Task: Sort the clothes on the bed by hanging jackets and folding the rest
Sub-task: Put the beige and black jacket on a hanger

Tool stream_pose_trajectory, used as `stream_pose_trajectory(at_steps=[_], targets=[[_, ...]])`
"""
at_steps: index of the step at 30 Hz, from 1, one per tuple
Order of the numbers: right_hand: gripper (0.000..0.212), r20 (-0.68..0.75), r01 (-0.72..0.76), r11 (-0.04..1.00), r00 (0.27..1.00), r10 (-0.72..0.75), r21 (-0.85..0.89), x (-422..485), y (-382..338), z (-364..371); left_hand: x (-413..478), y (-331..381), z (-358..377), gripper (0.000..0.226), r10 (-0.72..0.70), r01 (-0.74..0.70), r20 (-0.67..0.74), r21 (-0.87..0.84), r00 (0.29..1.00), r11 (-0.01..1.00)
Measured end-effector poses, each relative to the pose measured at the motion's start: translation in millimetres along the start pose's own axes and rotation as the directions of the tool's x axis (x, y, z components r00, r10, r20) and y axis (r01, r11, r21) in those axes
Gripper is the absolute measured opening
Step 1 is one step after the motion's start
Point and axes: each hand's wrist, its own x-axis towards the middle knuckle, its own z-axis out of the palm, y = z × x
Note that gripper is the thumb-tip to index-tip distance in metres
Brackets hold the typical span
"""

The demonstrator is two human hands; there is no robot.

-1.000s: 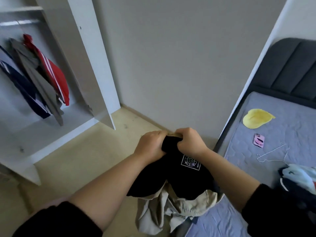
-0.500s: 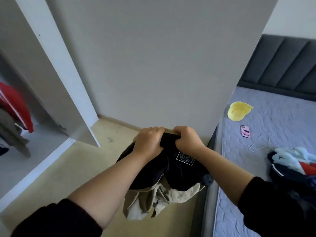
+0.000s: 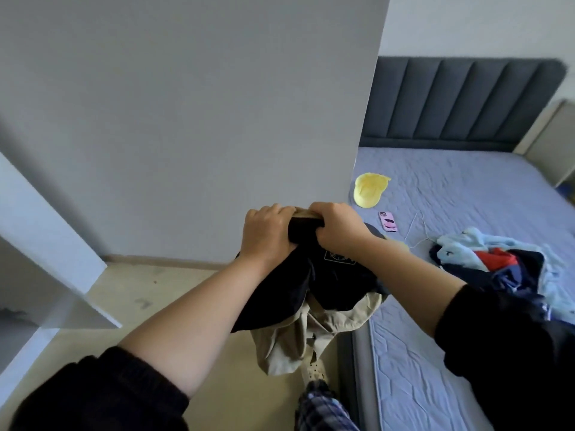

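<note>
- Jacket: black with a pale beige lining, held up in the air over the floor, just off the bed's side edge and in front of the grey wardrobe panel. It hangs bunched, with the lining spilling out below.
- Left hand and right hand: both are clenched round the top of the jacket, knuckles up, nearly touching. A tan strip shows between them. It is probably a wooden hanger, though too little shows to be sure.
- Why this hold: gripping at the collar lets the body drop free. The paired fists suggest the fabric is being worked over the hanger's shoulders, so hanging looks to be the step in hand.
- Bed: a bare blue-grey mattress against a dark padded headboard.
- Pile: light blue, red and navy clothes heaped in from the side edge, still unsorted, so much of the task seems to remain.
- Wire hanger: lies flat between the pile and a pink phone, likely kept ready for another jacket.
- Yellow cap: sits near the head-end corner, beside the panel's edge.
</note>
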Motion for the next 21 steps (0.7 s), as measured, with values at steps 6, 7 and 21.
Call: stream_pose_trajectory(at_steps=[6, 7, 21], targets=[[0.009, -0.079, -0.101, 0.993, 0.992, 0.097, -0.053, 59.3, 86.5, -2.2, 88.5, 16.4, 76.4, 0.025, 0.045, -0.041, 0.044, -0.076, 0.998, 0.996], [0.008, -0.083, -0.125, 0.990, 0.989, 0.120, -0.062, 75.2, 103.3, 0.6, 105.7, 16.2, 94.2, 0.024, 0.039, -0.034, 0.053, -0.087, 0.998, 0.996], [0.014, 0.049, -0.380, 0.920, 0.921, 0.386, -0.101, 238.8, 329.0, 71.7, 281.4, 27.1, 339.8, 0.025, -0.037, 0.142, 0.326, -0.306, 0.945, 0.941]])
